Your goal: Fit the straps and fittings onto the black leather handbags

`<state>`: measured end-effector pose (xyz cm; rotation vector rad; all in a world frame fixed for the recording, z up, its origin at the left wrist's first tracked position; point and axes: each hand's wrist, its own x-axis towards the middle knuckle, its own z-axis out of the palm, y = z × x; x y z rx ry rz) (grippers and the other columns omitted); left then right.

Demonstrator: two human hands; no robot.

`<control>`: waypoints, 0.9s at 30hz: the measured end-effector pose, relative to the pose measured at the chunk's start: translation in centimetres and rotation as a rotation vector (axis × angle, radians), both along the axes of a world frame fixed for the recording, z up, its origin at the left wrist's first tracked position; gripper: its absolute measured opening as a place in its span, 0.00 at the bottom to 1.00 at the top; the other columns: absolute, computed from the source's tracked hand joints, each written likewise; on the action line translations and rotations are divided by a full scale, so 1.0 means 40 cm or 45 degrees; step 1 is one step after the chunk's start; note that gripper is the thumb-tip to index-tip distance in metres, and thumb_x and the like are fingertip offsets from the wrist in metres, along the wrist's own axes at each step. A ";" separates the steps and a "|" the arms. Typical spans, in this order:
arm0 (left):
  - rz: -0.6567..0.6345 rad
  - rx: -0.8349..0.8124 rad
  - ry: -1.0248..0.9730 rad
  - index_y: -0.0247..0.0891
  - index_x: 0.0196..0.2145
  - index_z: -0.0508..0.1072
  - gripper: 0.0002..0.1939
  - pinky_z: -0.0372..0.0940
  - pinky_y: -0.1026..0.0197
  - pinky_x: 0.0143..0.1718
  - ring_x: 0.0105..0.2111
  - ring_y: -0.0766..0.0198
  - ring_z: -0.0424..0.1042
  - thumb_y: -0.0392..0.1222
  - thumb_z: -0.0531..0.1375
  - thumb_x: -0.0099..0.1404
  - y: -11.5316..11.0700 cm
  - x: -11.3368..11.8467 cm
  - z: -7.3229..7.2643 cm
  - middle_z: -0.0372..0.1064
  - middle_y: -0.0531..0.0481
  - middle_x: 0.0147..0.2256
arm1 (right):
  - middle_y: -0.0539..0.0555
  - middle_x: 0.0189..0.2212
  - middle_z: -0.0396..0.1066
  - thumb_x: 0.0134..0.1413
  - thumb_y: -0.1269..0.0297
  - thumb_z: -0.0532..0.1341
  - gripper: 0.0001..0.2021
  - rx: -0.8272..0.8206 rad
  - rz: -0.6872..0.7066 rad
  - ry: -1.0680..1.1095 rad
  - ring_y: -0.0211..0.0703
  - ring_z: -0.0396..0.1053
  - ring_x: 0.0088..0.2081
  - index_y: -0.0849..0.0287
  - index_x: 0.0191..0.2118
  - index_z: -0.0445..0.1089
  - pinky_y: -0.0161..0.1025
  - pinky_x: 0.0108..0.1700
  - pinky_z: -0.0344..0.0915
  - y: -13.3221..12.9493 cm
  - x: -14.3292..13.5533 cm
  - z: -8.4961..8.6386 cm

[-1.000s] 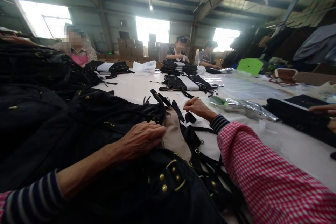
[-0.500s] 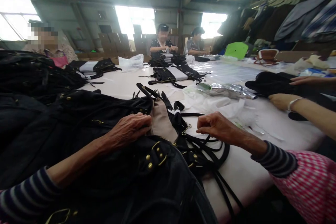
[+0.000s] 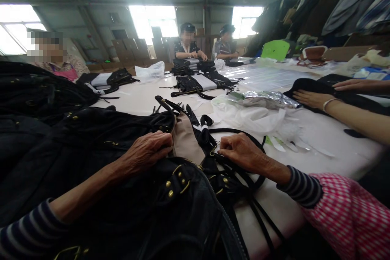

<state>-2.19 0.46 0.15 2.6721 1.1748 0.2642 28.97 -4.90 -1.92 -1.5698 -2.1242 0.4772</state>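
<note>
A large black handbag [image 3: 128, 199] with brass studs lies before me, its zipped top spread apart to show a beige lining [image 3: 186, 136]. My left hand [image 3: 154, 148] is closed, fingers curled over the bag's edge beside that lining. To the right, my right hand [image 3: 243, 152] is closed in a pinch near a brass clip [image 3: 213, 150]; what its fingertips hold is hidden. Long black straps [image 3: 258, 211] run beneath that hand and hang over the table's front edge. A white-wrapped black handle [image 3: 201, 128] lies just beyond the lining.
More black bags [image 3: 33, 89] are piled at left. Another bag with a white band [image 3: 204, 82] lies across the pale table [image 3: 137, 99]. Clear plastic [image 3: 246, 115] sits beyond my right hand. At right a co-worker's hand [image 3: 313, 99] rests on black material; several people sit opposite.
My right hand has moved left and slightly down, closer to the brass clip. My left hand stays at the bag's edge. The co-worker's hand at right has shifted left and flattened out.
</note>
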 end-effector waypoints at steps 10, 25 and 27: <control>0.004 0.030 0.006 0.40 0.34 0.67 0.10 0.56 0.59 0.39 0.35 0.60 0.65 0.44 0.51 0.71 -0.009 0.003 0.009 0.64 0.52 0.33 | 0.47 0.28 0.73 0.58 0.74 0.58 0.11 0.114 0.234 0.158 0.37 0.68 0.27 0.57 0.46 0.69 0.33 0.33 0.61 0.002 0.003 -0.020; 0.105 -0.023 0.005 0.40 0.36 0.67 0.08 0.55 0.61 0.37 0.34 0.60 0.69 0.43 0.52 0.71 -0.014 0.012 0.031 0.69 0.52 0.33 | 0.55 0.31 0.73 0.67 0.73 0.50 0.11 0.626 0.532 -0.232 0.41 0.70 0.32 0.59 0.43 0.70 0.36 0.36 0.63 0.031 0.001 -0.012; 0.112 -0.051 -0.001 0.40 0.36 0.67 0.08 0.55 0.62 0.36 0.33 0.61 0.69 0.43 0.52 0.71 -0.018 0.015 0.041 0.69 0.52 0.31 | 0.55 0.32 0.74 0.68 0.71 0.51 0.09 0.633 0.496 -0.124 0.41 0.71 0.33 0.59 0.43 0.69 0.36 0.37 0.63 0.032 -0.023 0.017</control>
